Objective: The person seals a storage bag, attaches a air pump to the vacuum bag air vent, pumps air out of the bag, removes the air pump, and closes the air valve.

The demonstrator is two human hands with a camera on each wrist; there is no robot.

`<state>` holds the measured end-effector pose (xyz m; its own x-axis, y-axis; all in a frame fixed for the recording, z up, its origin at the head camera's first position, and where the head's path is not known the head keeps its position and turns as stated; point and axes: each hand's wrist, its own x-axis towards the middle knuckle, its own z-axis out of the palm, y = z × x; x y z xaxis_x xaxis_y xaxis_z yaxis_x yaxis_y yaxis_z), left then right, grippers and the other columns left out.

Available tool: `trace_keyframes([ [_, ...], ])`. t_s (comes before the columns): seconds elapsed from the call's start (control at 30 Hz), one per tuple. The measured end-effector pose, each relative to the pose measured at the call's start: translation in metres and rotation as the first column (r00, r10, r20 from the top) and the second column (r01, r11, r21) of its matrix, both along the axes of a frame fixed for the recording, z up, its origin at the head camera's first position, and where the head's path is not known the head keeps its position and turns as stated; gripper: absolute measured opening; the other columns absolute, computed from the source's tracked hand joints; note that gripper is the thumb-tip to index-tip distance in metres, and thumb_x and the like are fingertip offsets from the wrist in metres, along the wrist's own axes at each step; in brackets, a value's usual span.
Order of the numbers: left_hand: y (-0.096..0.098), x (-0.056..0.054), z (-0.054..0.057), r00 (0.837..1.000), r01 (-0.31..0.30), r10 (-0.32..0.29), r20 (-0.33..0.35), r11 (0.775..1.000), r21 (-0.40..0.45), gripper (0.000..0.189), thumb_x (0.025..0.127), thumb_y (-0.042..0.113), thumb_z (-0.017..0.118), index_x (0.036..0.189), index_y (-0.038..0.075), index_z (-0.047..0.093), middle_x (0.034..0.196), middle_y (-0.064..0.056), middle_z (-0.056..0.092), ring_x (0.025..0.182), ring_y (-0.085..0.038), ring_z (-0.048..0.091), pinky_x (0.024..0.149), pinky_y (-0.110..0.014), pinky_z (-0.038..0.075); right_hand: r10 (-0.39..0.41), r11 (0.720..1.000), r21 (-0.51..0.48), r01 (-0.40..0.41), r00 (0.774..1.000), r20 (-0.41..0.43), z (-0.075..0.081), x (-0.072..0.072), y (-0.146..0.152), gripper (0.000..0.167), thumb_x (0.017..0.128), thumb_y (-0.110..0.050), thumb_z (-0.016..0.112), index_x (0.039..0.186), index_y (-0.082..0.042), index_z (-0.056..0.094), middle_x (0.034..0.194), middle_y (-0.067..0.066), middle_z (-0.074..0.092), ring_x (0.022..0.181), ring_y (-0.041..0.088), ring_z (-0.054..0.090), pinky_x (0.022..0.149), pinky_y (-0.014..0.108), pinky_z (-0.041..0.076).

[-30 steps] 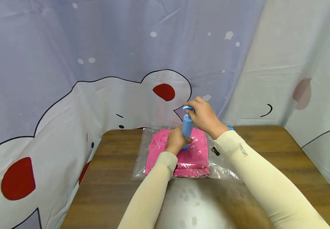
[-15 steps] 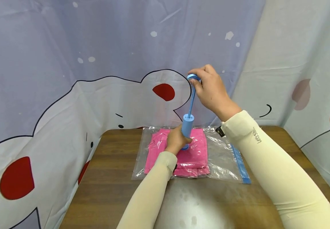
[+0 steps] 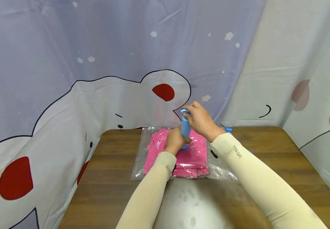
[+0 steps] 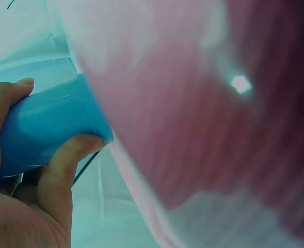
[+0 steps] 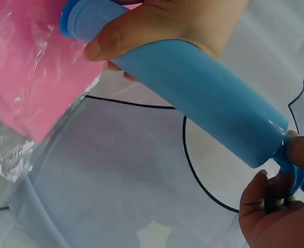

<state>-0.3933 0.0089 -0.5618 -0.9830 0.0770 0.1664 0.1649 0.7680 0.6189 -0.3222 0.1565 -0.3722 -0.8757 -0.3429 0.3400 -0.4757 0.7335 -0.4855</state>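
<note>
A light-blue hand pump [image 3: 185,128] stands almost upright on a clear plastic storage bag [image 3: 137,168]. Inside the bag lies folded pink fabric [image 3: 155,149]. My left hand [image 3: 175,140] grips the lower part of the pump's barrel, its fingers wrapped round it in the left wrist view too. My right hand [image 3: 200,121] holds the small handle [image 5: 297,175] at the top, pushed down close against the barrel. The pump's base [image 5: 66,18] sits on the bag; whatever is under it is hidden.
The bag lies on a brown wooden table [image 3: 110,190]. A blue strip [image 3: 228,130] shows at its right edge, mostly covered by my right sleeve. Behind and at the sides hangs a patterned curtain [image 3: 119,47].
My right hand drew the pump handle up, baring the rod, half a second ago; now the handle is back down at the barrel. My left hand stays in place.
</note>
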Motion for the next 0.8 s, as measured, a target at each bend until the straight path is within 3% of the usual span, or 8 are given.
trace_keyframes([
  [0.1,0.002,0.004,0.004,1.0,-0.012,0.012,-0.013,1.0,-0.012,0.073,0.073,0.045,0.104,0.137,0.027,0.073,0.118,-0.003,0.085,0.104,-0.026,0.08,0.093,-0.048,0.066,0.014,1.0,-0.014,-0.014,1.0,-0.022,0.003,0.001,0.0,0.034,0.115,-0.012,0.067,0.147,-0.002,0.072,0.117,0.018,0.061,0.104,0.036,0.068,0.094,0.045,0.059],
  [0.23,0.003,0.0,0.0,0.999,-0.017,0.015,-0.04,0.999,-0.037,0.072,0.073,0.045,0.104,0.136,0.026,0.074,0.118,-0.003,0.085,0.105,-0.026,0.081,0.093,-0.047,0.067,0.01,0.999,-0.053,-0.012,0.999,-0.047,0.021,0.003,0.001,0.033,0.115,-0.01,0.065,0.146,-0.001,0.073,0.119,0.02,0.061,0.112,0.039,0.069,0.099,0.047,0.06],
  [0.3,0.002,-0.008,-0.01,0.999,-0.013,0.012,-0.038,0.999,-0.035,0.072,0.072,0.046,0.104,0.135,0.028,0.075,0.118,-0.001,0.085,0.104,-0.025,0.081,0.093,-0.048,0.067,-0.003,0.997,-0.081,-0.003,0.997,-0.071,0.036,0.004,0.003,0.033,0.115,-0.009,0.064,0.147,0.0,0.072,0.121,0.021,0.061,0.116,0.04,0.069,0.102,0.049,0.06],
  [0.37,0.003,-0.009,-0.012,0.999,-0.015,0.013,-0.04,0.999,-0.038,0.071,0.072,0.047,0.105,0.134,0.029,0.075,0.118,-0.001,0.085,0.105,-0.025,0.081,0.093,-0.048,0.067,-0.012,0.995,-0.1,0.002,0.994,-0.106,0.055,0.004,0.005,0.032,0.115,-0.008,0.064,0.145,0.0,0.073,0.122,0.022,0.062,0.12,0.041,0.068,0.106,0.051,0.058],
  [0.5,0.006,-0.007,-0.012,0.999,-0.023,0.022,-0.024,0.999,-0.035,0.067,0.072,0.046,0.105,0.13,0.03,0.075,0.119,-0.002,0.085,0.107,-0.026,0.081,0.094,-0.049,0.067,-0.033,0.99,-0.141,0.004,0.978,-0.205,0.097,0.005,0.009,0.029,0.115,-0.007,0.064,0.14,0.0,0.076,0.12,0.022,0.062,0.118,0.04,0.066,0.106,0.05,0.056],
  [0.6,0.006,-0.004,-0.006,1.0,-0.02,0.02,-0.002,1.0,-0.022,0.066,0.072,0.045,0.105,0.129,0.03,0.076,0.119,-0.001,0.086,0.108,-0.027,0.081,0.094,-0.049,0.067,-0.043,0.987,-0.162,-0.001,0.962,-0.27,0.119,0.008,0.011,0.027,0.114,-0.006,0.065,0.137,0.0,0.077,0.119,0.022,0.062,0.116,0.04,0.066,0.103,0.049,0.055],
  [0.7,0.005,-0.001,0.0,1.0,-0.021,0.021,0.014,1.0,-0.009,0.067,0.072,0.043,0.106,0.131,0.03,0.076,0.12,-0.002,0.086,0.108,-0.028,0.082,0.094,-0.049,0.066,-0.045,0.99,-0.143,0.001,0.952,-0.304,0.126,0.01,0.01,0.028,0.114,-0.006,0.065,0.14,0.0,0.075,0.121,0.023,0.061,0.117,0.04,0.068,0.101,0.049,0.057],
  [0.8,0.006,0.001,0.003,0.999,-0.028,0.028,0.034,1.0,0.002,0.066,0.073,0.041,0.106,0.132,0.03,0.076,0.123,-0.003,0.086,0.111,-0.029,0.082,0.097,-0.051,0.066,-0.055,0.993,-0.112,0.021,0.951,-0.303,0.121,0.009,0.008,0.03,0.115,-0.007,0.064,0.143,0.0,0.074,0.123,0.023,0.06,0.117,0.042,0.069,0.1,0.052,0.059],
])
